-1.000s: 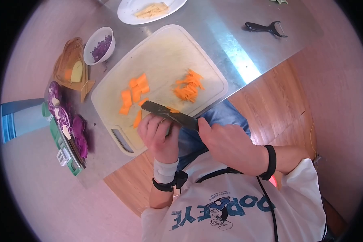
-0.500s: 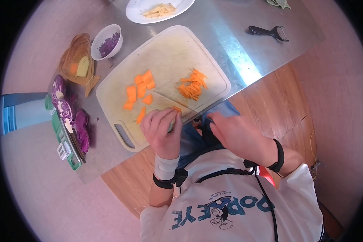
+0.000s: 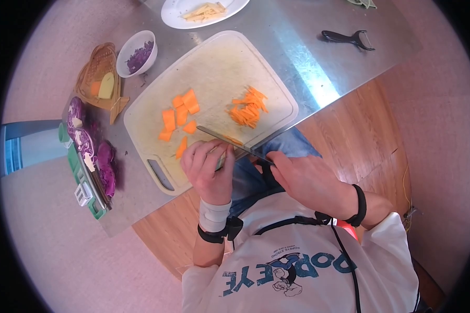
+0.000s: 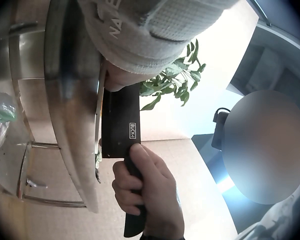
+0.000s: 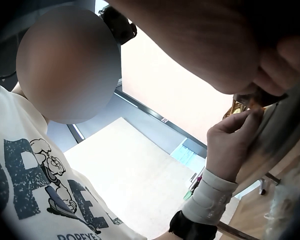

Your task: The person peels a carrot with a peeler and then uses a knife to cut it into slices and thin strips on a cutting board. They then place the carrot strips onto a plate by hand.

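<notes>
My right hand (image 3: 310, 180) grips the handle of a black cleaver (image 4: 121, 122), its blade standing nearly on edge over the cutting board (image 3: 214, 62). Close beside the blade, my left hand (image 3: 209, 169) pinches a piece of carrot (image 5: 254, 105) against the board's near edge; the fingers hide most of it. A thin carrot strip (image 3: 233, 140) lies along the blade's far side. Several flat carrot slices (image 3: 181, 115) are spread to the left of the blade tip. To the right sits a small heap of carrot shreds (image 3: 248, 108).
Left of the board stand a bowl (image 3: 150, 57) of shredded purple cabbage, a wicker basket (image 3: 96, 62) and cut purple cabbage (image 3: 105, 167). A plate (image 3: 172, 21) with pale strips is at the back. A black peeler (image 3: 344, 37) lies at the right.
The cleaver has turned from showing its flat side to standing on edge beside my left fingers. The cut strip on its blade now lies beside it. My left hand stays at the carrot.
</notes>
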Demonstrator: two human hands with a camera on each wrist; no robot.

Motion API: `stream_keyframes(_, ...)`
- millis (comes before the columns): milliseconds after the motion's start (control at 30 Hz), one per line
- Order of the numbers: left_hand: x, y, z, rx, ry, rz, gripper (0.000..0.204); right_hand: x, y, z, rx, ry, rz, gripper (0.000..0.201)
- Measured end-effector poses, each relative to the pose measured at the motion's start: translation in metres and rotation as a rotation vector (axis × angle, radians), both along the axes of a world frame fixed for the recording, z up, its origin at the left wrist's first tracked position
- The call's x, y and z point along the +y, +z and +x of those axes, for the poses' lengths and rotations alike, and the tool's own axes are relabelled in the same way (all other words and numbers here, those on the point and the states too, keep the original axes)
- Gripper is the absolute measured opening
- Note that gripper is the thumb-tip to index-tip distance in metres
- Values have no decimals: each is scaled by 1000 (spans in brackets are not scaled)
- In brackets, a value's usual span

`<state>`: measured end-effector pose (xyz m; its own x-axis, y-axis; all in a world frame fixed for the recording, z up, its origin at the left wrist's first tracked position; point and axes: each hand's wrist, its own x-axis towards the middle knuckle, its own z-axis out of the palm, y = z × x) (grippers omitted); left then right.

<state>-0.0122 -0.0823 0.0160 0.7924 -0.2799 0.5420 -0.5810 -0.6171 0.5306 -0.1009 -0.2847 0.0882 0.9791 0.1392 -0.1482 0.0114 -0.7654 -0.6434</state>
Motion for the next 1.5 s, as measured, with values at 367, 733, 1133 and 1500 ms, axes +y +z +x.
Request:
stream_keyframes(367,2,-2,-1,9,9,6,26,3,3,-3,129,27,-95,25)
stream_keyframes(733,1,1,-1,27,-1,9,31,13,1,-4,-47,71,-235,26)
stream_keyframes(1133,1,3,-2,14,3,34,27,16,4,22,-72,86,-217,14)
stream_keyframes(1500,-4,8,1,-17,-1,-14,26,-13,0,17,-125,-79,8,19)
